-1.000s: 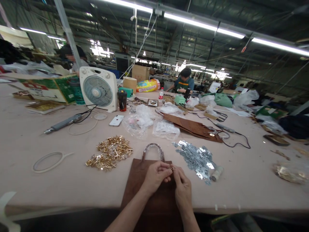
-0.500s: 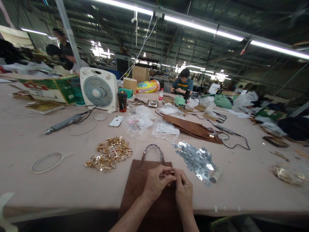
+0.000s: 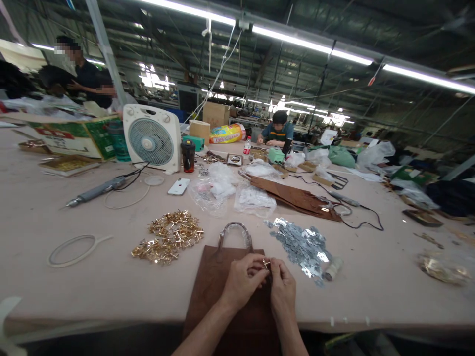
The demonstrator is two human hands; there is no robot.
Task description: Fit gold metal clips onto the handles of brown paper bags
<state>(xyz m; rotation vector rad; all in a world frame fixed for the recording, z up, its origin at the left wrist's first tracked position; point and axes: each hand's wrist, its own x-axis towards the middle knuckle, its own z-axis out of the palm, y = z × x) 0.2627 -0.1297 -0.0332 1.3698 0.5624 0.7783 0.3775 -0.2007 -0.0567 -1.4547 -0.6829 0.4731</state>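
A brown leather bag (image 3: 211,287) with a curved handle (image 3: 235,229) lies flat at the table's near edge. Over its upper right part my left hand (image 3: 242,282) and my right hand (image 3: 282,287) meet, both pinched on a small gold metal fitting (image 3: 265,264). A heap of gold fittings (image 3: 168,236) lies just left of the bag. To the bag's right sits a heap of small silver plates (image 3: 302,244), with a small roll (image 3: 333,267) at its near end.
Farther back lie plastic bags (image 3: 222,187), brown leather pieces (image 3: 295,196), a phone (image 3: 178,186), a white fan (image 3: 152,135), a grey power tool (image 3: 97,189) and a white ring (image 3: 73,249). A person (image 3: 277,130) sits across the table; another stands far left.
My hands stay pinched over the bag and have shifted only slightly, turning the fitting. The person standing far left has moved further left.
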